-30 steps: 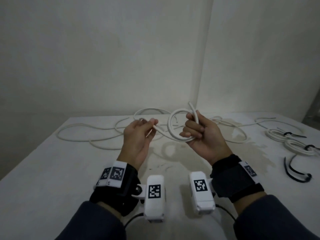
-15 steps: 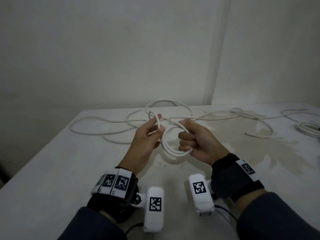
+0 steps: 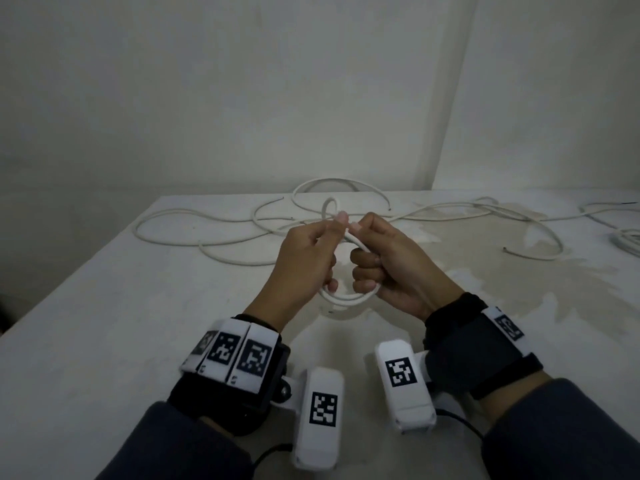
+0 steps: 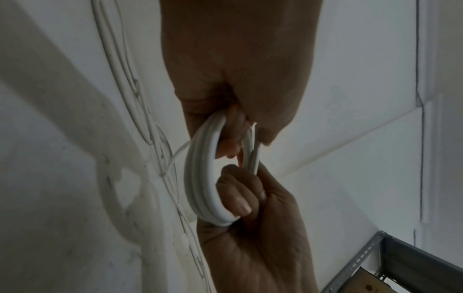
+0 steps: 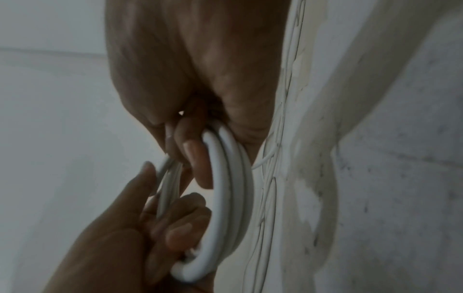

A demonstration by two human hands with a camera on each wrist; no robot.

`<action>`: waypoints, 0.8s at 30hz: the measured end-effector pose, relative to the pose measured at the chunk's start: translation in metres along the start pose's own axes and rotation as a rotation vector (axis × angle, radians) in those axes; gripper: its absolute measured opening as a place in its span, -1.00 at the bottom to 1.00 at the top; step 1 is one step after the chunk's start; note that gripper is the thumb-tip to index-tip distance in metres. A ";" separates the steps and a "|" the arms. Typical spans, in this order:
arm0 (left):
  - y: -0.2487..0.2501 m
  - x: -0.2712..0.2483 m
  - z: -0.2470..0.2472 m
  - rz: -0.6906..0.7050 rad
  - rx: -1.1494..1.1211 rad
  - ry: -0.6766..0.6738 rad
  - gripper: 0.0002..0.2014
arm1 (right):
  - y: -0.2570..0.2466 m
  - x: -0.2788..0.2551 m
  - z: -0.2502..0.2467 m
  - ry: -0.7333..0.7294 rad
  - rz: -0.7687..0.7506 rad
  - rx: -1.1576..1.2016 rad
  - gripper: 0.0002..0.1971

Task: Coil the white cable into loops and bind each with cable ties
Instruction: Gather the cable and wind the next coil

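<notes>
A small coil of white cable [image 3: 346, 300] hangs between my two hands above the white table [image 3: 104, 341]. My right hand [image 3: 363, 252] grips one side of it with curled fingers. My left hand [image 3: 325, 239] pinches the top strand against the right thumb, its lower fingers hooked inside the loop. The left wrist view shows the coil [image 4: 200, 178] as several turns side by side, with right fingers [image 4: 240, 198] wrapped over it. In the right wrist view the coil [image 5: 225, 198] runs under my right fingers [image 5: 198, 158]. The loose cable [image 3: 207, 220] trails off behind the hands.
Loose cable lies in wide curves across the back of the table, with a cut end [image 3: 505, 250] at the right. Another white cable bundle [image 3: 628, 240] sits at the right edge. The table's left edge drops away. A grey metal rack [image 4: 400, 263] stands beyond.
My left hand has moved in from the left and closed against the right hand, laying another turn onto the coil. The coil now hangs lower and tighter between both hands.
</notes>
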State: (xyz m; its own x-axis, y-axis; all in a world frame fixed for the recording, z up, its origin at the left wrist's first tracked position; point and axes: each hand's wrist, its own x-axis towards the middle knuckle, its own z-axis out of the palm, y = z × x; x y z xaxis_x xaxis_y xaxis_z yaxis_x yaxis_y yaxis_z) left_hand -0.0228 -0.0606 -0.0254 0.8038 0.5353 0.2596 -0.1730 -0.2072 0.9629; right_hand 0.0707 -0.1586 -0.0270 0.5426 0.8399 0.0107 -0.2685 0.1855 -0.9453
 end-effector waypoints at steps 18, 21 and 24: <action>0.000 -0.004 -0.013 0.326 0.497 0.002 -0.59 | 0.001 -0.004 -0.007 0.040 -0.327 -0.607 -0.86; -0.004 -0.002 -0.014 0.363 0.502 0.029 -0.54 | -0.001 -0.002 -0.017 0.149 -0.442 -0.840 -0.92; -0.005 0.001 -0.014 0.366 0.465 0.080 -0.56 | -0.004 0.001 -0.019 0.177 -0.591 -0.815 -0.89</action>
State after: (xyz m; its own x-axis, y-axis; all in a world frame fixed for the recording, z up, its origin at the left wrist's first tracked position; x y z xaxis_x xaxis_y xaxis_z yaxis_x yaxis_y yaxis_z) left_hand -0.0290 -0.0476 -0.0289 0.6906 0.4179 0.5903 -0.1483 -0.7170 0.6812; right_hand 0.0874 -0.1684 -0.0300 0.5403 0.6269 0.5613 0.6678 0.0864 -0.7393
